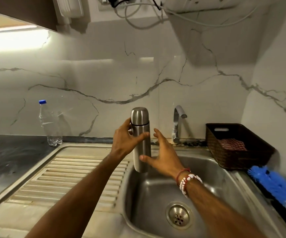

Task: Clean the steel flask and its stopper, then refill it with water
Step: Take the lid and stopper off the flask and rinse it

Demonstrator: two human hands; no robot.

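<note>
Obs: flask (141, 148) upright over left edge of sink (156, 189), cap (139, 115) on. Our L hand (123, 143) wraps the body just below cap. R hand (164, 157) spread, just right of flask, gripping nothing; cap lies above both hands.

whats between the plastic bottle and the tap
In the head view, the flask is between the bottle and the tap, held upright by the left hand, with the right hand open beside it.

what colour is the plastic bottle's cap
Blue; the cap shows best in the head view.
</note>
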